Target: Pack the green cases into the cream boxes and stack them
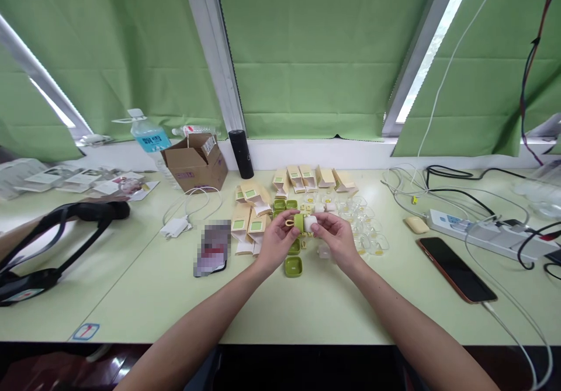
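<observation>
Two bare hands work over a pale table; clock positions are taken from the piece between them, with 12 o'clock farthest from the person. The left hand (277,242), thumb and fingertips drawn together, pinches a lime-green looped piece (298,222). The right hand (339,240), its fingers likewise closed, grips a white block-like piece (310,223) against it at 3 o'clock. Near 6 o'clock lies a square green tray (293,267); at 9 o'clock, cream cartons (239,225) with green panels; at 3 o'clock, clear plastic shells (378,243) and, farther out, a power strip (442,221). A brown cardboard box (199,173) stands at 10 o'clock.
</observation>
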`<state>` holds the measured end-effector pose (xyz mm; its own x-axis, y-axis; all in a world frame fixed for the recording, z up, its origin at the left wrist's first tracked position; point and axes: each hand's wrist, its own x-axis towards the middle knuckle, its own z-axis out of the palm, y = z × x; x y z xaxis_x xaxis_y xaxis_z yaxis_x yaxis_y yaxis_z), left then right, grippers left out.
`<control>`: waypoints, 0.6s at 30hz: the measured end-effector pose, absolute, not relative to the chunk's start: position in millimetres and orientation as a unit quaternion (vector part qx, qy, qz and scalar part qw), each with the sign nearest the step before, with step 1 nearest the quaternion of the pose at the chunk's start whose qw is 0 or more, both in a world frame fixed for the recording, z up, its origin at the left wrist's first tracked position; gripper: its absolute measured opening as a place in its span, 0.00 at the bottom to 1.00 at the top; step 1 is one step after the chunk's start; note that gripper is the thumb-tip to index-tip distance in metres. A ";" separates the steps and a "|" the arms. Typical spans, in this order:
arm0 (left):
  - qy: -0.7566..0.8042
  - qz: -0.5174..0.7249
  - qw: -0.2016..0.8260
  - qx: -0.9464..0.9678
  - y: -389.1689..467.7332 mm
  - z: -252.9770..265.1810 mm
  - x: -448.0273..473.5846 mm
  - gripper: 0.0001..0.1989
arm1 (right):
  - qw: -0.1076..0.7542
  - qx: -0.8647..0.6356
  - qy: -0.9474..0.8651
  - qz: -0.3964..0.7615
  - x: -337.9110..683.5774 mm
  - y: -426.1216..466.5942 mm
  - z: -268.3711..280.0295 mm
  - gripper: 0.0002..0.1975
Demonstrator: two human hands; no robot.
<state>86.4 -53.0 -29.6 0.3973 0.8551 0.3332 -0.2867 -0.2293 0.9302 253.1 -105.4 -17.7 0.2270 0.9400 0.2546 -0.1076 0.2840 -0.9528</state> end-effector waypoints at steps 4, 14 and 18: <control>0.229 0.488 0.568 0.622 -53.8 -29.6 85.8 0.29 | 0.639 -0.441 -0.478 0.410 251.9 -106.4 -17.8 0.19; 0.227 0.482 0.542 0.650 -55.8 -33.6 86.0 0.29 | 0.655 -0.434 -0.467 0.406 247.1 -105.5 -20.1 0.20; 0.245 0.494 0.489 0.676 -58.3 -39.1 86.6 0.28 | 0.654 -0.441 -0.455 0.413 243.3 -106.5 -20.2 0.21</control>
<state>86.6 -58.3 -39.1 0.3924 0.8140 0.4282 -0.1514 -0.4021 0.9030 243.3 -106.5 -20.2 0.2447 0.9414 0.2320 -0.1390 0.2708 -0.9525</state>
